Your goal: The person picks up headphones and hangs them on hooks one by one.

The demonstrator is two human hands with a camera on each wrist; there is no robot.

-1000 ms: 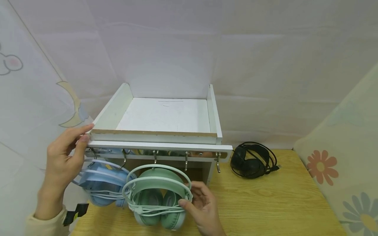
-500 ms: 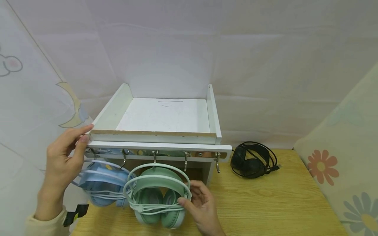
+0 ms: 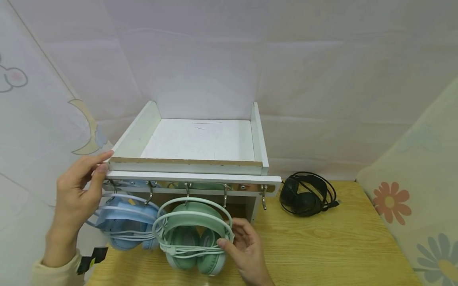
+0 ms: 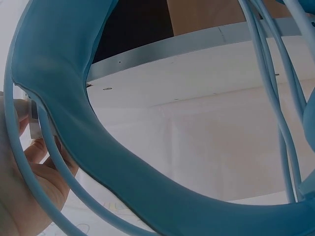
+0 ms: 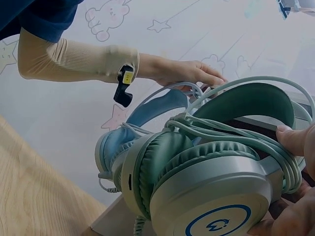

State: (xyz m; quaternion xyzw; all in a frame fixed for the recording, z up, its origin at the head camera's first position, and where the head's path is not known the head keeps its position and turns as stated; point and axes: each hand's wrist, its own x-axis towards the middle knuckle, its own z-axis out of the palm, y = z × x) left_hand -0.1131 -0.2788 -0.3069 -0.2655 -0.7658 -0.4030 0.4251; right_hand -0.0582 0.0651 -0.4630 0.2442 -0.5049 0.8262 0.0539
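My right hand (image 3: 247,250) holds the green headphones (image 3: 196,216) by their right side, thumb in front over the bundled cable (image 5: 236,132) and fingers behind. The top of their headband is at the middle hook (image 3: 187,190); whether it bears on that hook I cannot tell. My left hand (image 3: 78,190) pinches the left end of the white hook rail (image 3: 214,176), at the shelf's corner. Just below it, the blue headphones (image 3: 125,214) hang at the rail's left side, partly behind the green pair. Their blue headband (image 4: 113,157) fills much of the left wrist view.
A white shelf unit (image 3: 200,139) with raised sides stands behind the rail. Bare metal hooks (image 3: 264,196) line the rail's right part. Black headphones (image 3: 305,194) with a coiled cable lie on the wooden table (image 3: 329,246) at right. Patterned cloth (image 3: 400,167) encloses the table.
The green headphones have shifted slightly up and to the right in my right hand, overlapping the blue pair less. My left hand has stayed in place on the rail.
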